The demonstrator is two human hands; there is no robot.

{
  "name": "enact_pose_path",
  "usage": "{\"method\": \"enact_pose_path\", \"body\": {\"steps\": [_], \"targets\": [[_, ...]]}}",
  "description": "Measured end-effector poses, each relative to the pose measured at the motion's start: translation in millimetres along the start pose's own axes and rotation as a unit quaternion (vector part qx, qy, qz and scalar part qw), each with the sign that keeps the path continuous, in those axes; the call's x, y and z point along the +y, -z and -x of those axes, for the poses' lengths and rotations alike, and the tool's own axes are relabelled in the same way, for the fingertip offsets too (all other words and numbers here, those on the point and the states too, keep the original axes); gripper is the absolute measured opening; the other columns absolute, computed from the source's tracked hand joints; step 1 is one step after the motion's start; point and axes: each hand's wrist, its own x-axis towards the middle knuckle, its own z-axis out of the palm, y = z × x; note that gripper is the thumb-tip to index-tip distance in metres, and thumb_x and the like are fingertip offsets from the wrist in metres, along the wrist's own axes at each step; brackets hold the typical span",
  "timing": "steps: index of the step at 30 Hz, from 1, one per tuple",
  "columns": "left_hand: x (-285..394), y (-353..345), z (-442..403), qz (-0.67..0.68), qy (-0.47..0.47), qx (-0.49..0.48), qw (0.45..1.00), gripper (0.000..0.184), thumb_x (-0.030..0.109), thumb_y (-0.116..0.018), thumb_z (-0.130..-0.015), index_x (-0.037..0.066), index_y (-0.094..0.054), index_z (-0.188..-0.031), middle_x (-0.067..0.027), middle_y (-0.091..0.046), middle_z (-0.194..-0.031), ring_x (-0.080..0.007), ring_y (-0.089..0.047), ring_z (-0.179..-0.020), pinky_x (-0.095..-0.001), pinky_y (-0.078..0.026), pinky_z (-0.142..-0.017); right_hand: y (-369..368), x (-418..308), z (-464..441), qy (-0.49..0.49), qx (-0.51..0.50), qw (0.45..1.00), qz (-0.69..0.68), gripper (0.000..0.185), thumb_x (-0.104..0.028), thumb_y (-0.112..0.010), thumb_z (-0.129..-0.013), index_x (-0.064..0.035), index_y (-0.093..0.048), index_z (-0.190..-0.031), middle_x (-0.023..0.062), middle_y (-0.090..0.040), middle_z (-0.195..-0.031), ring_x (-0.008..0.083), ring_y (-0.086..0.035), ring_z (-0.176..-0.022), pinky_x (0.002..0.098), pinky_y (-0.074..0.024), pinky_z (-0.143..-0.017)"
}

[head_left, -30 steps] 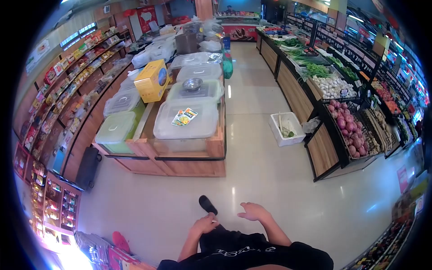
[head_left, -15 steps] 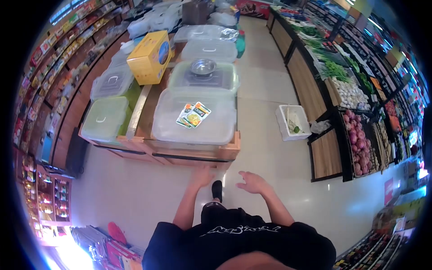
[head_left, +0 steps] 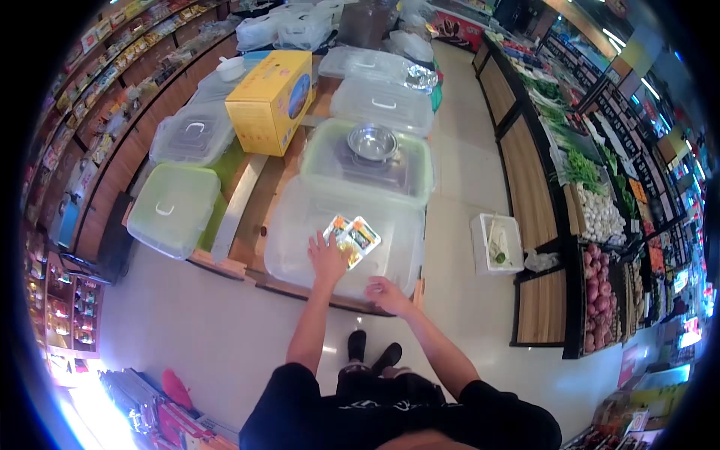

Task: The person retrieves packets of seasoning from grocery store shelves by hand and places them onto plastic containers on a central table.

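Two small colourful packets (head_left: 360, 238) lie overlapping on the translucent lid (head_left: 289, 232) of the nearest plastic bin. My left hand (head_left: 328, 259) reaches over that lid with its fingers spread, at the lower left edge of the packets, partly covering one. Whether it touches them I cannot tell. Near the lid's front right edge is my right hand (head_left: 388, 295), fingers partly bent and apart, holding nothing. Behind the packets a metal bowl (head_left: 373, 142) rests on a second lid.
A yellow box (head_left: 268, 101) stands on the wooden stand, with a green bin (head_left: 174, 210) at its left. On the floor to the right sits a white foam box (head_left: 496, 244), beside the vegetable display with red onions (head_left: 598, 300). Packaged-goods shelves line the left.
I have come closer to the stand, and the bins appear nearer. My left hand has moved forward from in front of the stand to the packets. My right hand has come to the lid's front edge.
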Motion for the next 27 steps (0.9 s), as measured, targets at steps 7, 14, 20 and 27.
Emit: {"method": "enact_pose_path", "body": {"steps": [7, 14, 20, 27], "targets": [[28, -4, 21, 0.096, -0.006, -0.01, 0.995, 0.055, 0.027, -0.075, -0.076, -0.005, -0.051, -0.114, -0.0266, -0.043, -0.13, -0.049, -0.033, -0.13, -0.0562, -0.029, -0.107, 1, 4, -34, -0.105, 0.096, 0.957, -0.254, 0.052, -0.016, -0.066, -0.089, 0.0015, -0.042, -0.132, 0.0125, -0.065, -0.103, 0.0179, -0.065, -0.081, 0.0298, -0.0529, -0.066], [73, 1, 48, 0.192, -0.037, -0.017, 0.981, 0.041, 0.021, -0.072, -0.081, -0.001, -0.048, -0.107, -0.023, -0.056, -0.106, -0.042, -0.053, -0.106, -0.0494, -0.041, -0.091, 24, 10, -10, -0.116, 0.055, 0.868, -0.48, 0.02, -0.014, -0.062, -0.091, -0.0035, -0.059, -0.108, 0.0064, -0.066, -0.09, 0.0128, -0.061, -0.068, 0.0261, -0.0502, -0.056], [100, -5, 98, 0.377, 0.003, -0.128, 0.917, 0.033, 0.028, -0.062, -0.092, -0.002, -0.052, -0.104, -0.016, -0.061, -0.083, -0.0248, -0.061, -0.075, -0.0364, -0.047, -0.067, 55, 31, 62, -0.066, 0.048, 0.879, -0.47, 0.015, -0.019, -0.059, -0.094, -0.0047, -0.059, -0.099, 0.0017, -0.059, -0.077, 0.0109, -0.054, -0.059, 0.0251, -0.0446, -0.051], [162, -9, 225, 0.385, 0.024, -0.479, 0.788, 0.041, 0.038, -0.057, -0.096, -0.002, -0.065, -0.088, -0.0062, -0.062, -0.071, -0.012, -0.057, -0.065, -0.0277, -0.047, -0.06, 76, 114, 242, -0.071, 0.14, 0.918, -0.365, 0.02, -0.023, -0.058, -0.096, -0.0036, -0.059, -0.101, 0.0016, -0.059, -0.081, 0.0092, -0.049, -0.061, 0.0248, -0.0377, -0.051]]}}
